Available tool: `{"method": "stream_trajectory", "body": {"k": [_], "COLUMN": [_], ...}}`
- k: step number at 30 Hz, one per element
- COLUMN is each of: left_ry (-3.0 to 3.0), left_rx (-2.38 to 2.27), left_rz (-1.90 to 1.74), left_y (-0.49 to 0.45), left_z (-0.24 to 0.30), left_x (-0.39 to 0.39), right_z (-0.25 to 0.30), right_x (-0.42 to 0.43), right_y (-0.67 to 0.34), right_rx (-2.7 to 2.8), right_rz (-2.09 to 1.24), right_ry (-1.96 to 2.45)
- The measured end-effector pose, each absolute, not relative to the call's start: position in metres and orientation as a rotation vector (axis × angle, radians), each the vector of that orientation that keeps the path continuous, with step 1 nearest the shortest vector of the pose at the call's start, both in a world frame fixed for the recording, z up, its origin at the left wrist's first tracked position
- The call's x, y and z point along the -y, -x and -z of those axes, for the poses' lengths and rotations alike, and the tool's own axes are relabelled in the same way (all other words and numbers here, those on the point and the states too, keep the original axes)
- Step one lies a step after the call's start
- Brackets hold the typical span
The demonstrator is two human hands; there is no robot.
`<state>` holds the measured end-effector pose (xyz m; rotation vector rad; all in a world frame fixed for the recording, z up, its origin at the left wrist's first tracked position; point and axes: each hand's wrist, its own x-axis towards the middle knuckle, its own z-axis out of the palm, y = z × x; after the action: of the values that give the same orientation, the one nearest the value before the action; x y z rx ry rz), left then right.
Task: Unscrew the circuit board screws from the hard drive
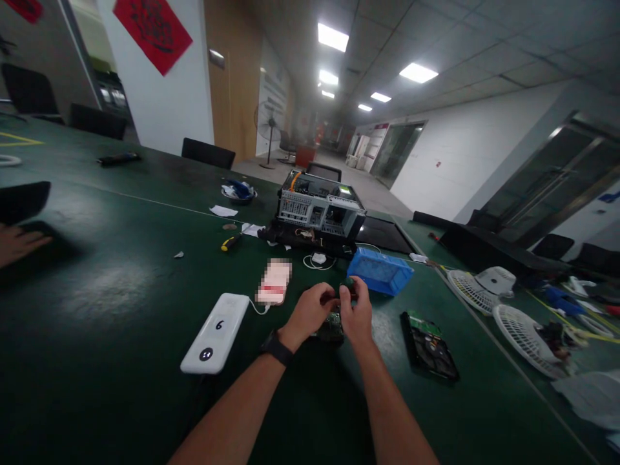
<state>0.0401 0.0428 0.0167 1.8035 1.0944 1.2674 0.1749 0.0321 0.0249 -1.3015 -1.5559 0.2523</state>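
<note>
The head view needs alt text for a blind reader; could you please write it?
A person's left hand and right hand are close together over a green circuit board at a green table, the right gripping a small, partly hidden object. A hard drive lies right, a white power bank left, an open computer case beyond.

both forearms point(242, 402) are bare, the left wearing a broad black wristband point(277, 349).

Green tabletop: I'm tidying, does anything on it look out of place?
A small pale scrap lies alone left of the screwdriver, like stray litter, apart from the white papers near the open computer case.
</note>
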Motion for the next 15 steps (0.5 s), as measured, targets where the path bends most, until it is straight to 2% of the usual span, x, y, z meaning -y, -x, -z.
{"method": "stream_trajectory", "body": {"k": [15], "left_ry": [-1.822], "left_rx": [-0.965], "left_rz": [-1.177], "left_y": [-0.0388], "left_z": [-0.0196], "left_x": [-0.0429], "right_z": [-0.0328], "right_x": [-0.0241], "right_y": [-0.1760], "right_rx": [1.688], "right_rz": [-0.231], "right_ry": [1.218]}}
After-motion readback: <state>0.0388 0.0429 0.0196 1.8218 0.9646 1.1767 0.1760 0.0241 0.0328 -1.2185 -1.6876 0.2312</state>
